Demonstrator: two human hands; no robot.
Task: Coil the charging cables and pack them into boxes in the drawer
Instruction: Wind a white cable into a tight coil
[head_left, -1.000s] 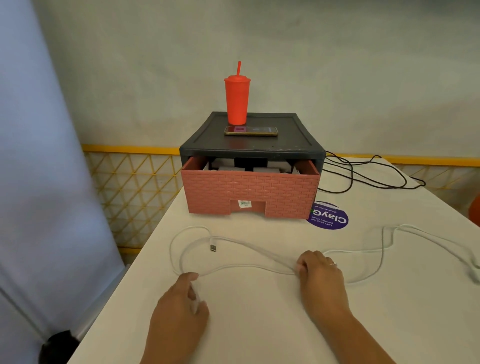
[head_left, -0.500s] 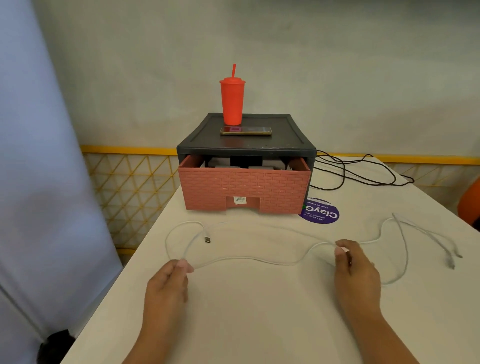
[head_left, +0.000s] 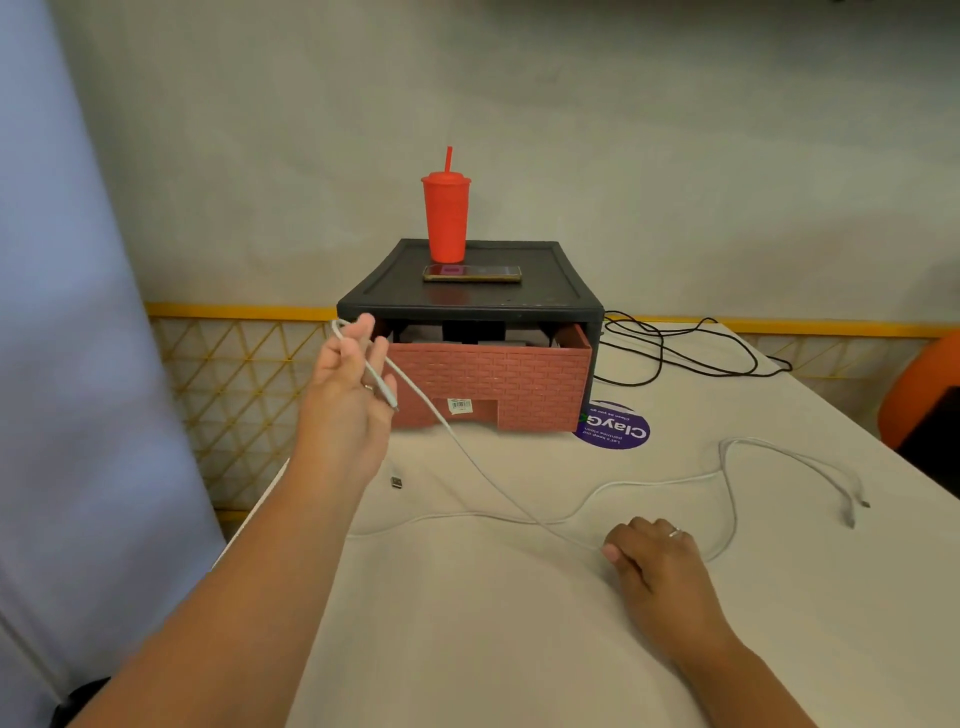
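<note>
White cable (head_left: 660, 481) looped over left hand (head_left: 347, 387) grip, sloping to right hand (head_left: 655, 558)

1 head view, down over table (head_left: 493, 623)

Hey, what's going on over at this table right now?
A person is handling a white cable on the table. The left hand is raised in front of the pink drawer, holding the cable looped over its fingers, while the right hand pinches it farther along, down on the table. The rest lies loose, not yet coiled, and the drawer is partly open.
</note>
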